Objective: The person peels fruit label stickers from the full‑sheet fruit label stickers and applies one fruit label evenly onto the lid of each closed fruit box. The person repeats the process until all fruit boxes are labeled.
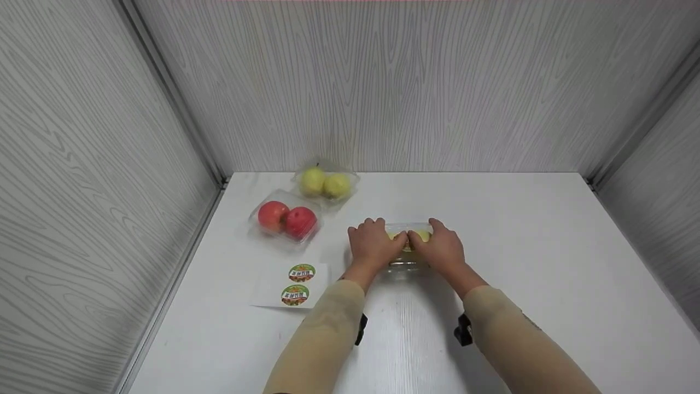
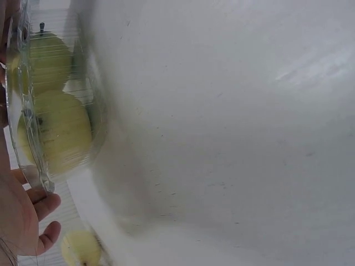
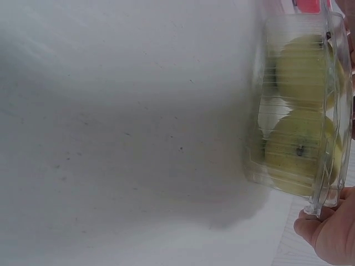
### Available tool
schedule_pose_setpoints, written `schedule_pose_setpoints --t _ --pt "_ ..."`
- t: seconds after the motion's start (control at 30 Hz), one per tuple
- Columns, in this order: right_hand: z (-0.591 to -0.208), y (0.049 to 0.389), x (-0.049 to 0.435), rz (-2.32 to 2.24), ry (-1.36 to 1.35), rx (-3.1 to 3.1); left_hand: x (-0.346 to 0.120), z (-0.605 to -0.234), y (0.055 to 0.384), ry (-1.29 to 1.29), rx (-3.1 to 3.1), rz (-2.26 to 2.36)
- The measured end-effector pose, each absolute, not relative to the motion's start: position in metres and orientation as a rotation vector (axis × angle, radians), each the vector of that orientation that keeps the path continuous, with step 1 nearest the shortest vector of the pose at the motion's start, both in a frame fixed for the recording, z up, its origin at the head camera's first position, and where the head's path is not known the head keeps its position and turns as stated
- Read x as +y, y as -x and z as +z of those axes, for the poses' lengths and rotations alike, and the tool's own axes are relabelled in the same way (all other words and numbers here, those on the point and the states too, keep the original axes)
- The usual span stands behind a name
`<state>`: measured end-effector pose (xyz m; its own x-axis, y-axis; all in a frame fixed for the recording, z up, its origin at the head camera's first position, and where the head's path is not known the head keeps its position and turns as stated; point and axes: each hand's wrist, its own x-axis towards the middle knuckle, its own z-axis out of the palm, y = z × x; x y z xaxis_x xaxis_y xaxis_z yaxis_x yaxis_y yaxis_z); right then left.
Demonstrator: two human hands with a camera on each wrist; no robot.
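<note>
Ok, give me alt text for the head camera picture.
A person's left hand and right hand grip a clear box of yellow fruit at a white table. To the left are two boxed red fruits, two boxed yellow fruits farther back, and a sheet bearing round stickers.

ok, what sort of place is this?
Probably a small fruit-packing station or a mock-up of one: a white table enclosed by wood-grain panels, clear fruit boxes, and a white sheet bearing round labels.

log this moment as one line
left hand: grips clear box; right hand: grips same box; inside: two yellow fruits; nearby: sticker sheet, boxed red fruits
</note>
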<state>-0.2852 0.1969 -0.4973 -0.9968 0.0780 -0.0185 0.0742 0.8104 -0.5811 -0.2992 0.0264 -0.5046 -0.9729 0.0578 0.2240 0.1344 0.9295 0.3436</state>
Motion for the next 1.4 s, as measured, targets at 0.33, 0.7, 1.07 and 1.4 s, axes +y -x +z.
schedule_pose_setpoints --t 0.33,0.7,1.07,1.4 --pt "-0.497 0.2849 0.1954 0.948 0.131 -2.973 0.0259 -0.5027 0.2987 0.135 -2.904 -0.503" --pt "-0.5002 0.2864 0.1934 0.923 0.17 -2.971 0.025 -0.5053 0.2999 0.145 -2.907 -0.511" --pt "-0.5009 0.2862 0.1957 0.918 0.128 -2.972 0.0242 -0.506 0.2994 0.155 -2.886 -0.506" --pt "-0.5007 0.2849 0.1958 0.947 0.115 -2.96 0.0234 -0.5067 0.2999 0.151 -2.86 -0.5"
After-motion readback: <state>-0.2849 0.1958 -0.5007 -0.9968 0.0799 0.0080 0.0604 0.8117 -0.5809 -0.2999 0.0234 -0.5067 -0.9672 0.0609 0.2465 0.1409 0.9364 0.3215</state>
